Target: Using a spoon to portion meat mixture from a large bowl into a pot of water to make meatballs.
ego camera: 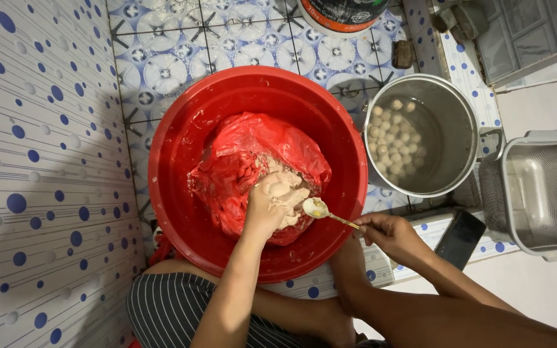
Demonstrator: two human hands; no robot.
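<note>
Paste squeezed beside a spoon over the red basin.
Left hand (pixel 267 209) clenches pale paste (pixel 285 187); right hand (pixel 388 233) grips a spoon (pixel 317 208) just beside it. Red bag (pixel 253 154) hides the remaining paste.

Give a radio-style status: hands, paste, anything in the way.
Left hand squeezing pink paste in red bag. Right hand holds spoon at paste. Nothing in the way.

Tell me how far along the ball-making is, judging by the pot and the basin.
Done: a heap of pale round balls already sits in the steel pot. In hand: the left hand squeezes pale paste in the red bag inside the red basin, while the right hand holds a spoon beside it. Left: a good lump of paste remains in the bag, and the steel strainer basket looks unused.
</note>
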